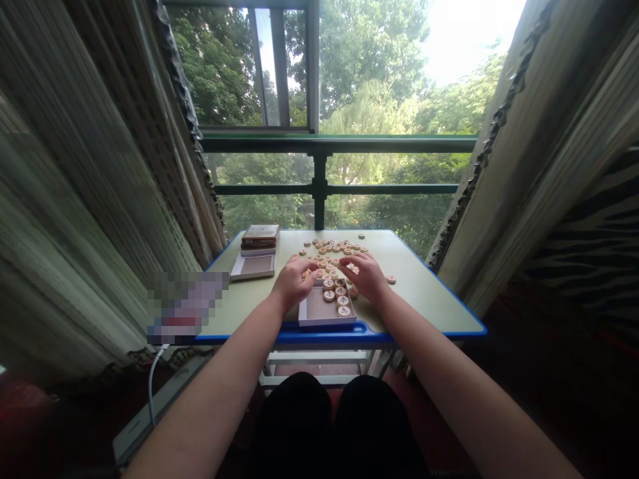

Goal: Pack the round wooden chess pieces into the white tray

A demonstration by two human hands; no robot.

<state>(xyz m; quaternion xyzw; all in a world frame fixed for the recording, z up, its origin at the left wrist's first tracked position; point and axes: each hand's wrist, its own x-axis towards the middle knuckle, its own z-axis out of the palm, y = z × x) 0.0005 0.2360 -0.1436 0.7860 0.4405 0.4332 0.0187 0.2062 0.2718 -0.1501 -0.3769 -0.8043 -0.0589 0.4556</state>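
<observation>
Round wooden Chinese chess pieces (343, 301) with dark characters lie in the right part of a shallow white box (313, 309) at the table's near edge. Beyond the box, many more pieces (322, 250) are scattered in a loose heap. My left hand (294, 281) is over the box's far left corner, its fingers curled together beside the heap; whatever they hold is too small to make out. Across from it, my right hand (367, 274) reaches in from the right, thumb and fingers apart at the heap's edge. Its fingers partly cover some pieces.
At the table's back left, a box lid or tray (254, 266) lies beside a stacked brown box (260, 234). A single piece (391, 279) sits right of my right hand. The table (429, 299) has a blue rim. A blurred-out object (187, 309) is at its left edge.
</observation>
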